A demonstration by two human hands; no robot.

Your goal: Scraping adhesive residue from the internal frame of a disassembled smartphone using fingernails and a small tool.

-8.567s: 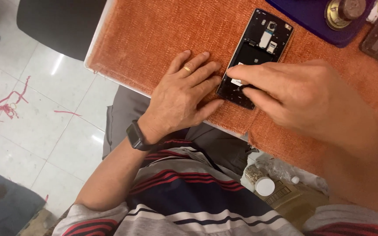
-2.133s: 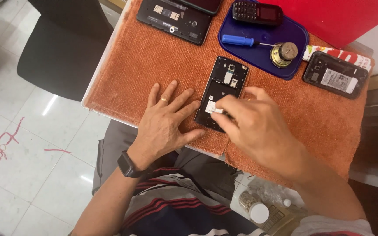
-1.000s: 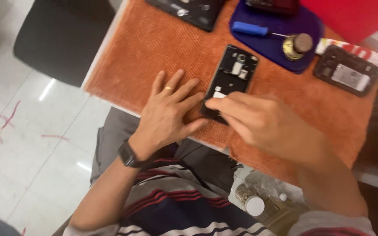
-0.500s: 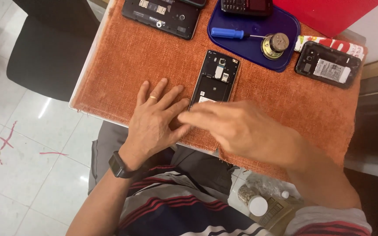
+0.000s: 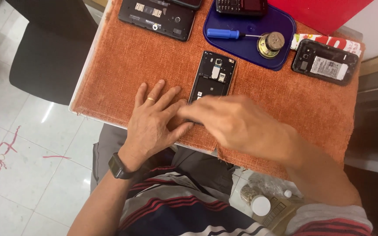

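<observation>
Fingers (image 5: 162, 94) of left hand (image 5: 154, 120) spread flat on orange cloth (image 5: 132, 57), open, gripping nothing, thumb side just beside lower end of opened phone (image 5: 213, 76). Gold ring on one finger, dark watch (image 5: 118, 166) on wrist. Right hand (image 5: 237, 124) blurred, reaching across from right, fingertips low over bottom end of phone and near left hand's thumb; whether pinching something: cannot tell, blur too strong.

Phone lying face down at middle of cloth, back cover off, dark inner frame exposed, small white and metallic parts showing near top end. Lower end hidden under right hand.

Judged from layout: opening stage done, cover already off; inside work appears to be in hand at bottom end; closing up not yet done, no loose back cover clearly in view.

Farther up desk: blue tray (image 5: 224, 19) with blue-handled screwdriver (image 5: 226, 34) and round metal piece (image 5: 272, 43) on it, keypad phone (image 5: 241, 5) at tray's far edge. Second opened phone (image 5: 156, 17) at top left, third opened phone (image 5: 324, 61) at right, beside a red and white tube (image 5: 324, 41). Red sheet (image 5: 320, 13) at top right corner. Dark chair (image 5: 49, 52) left of desk, tiled floor (image 5: 31, 144) below.
</observation>
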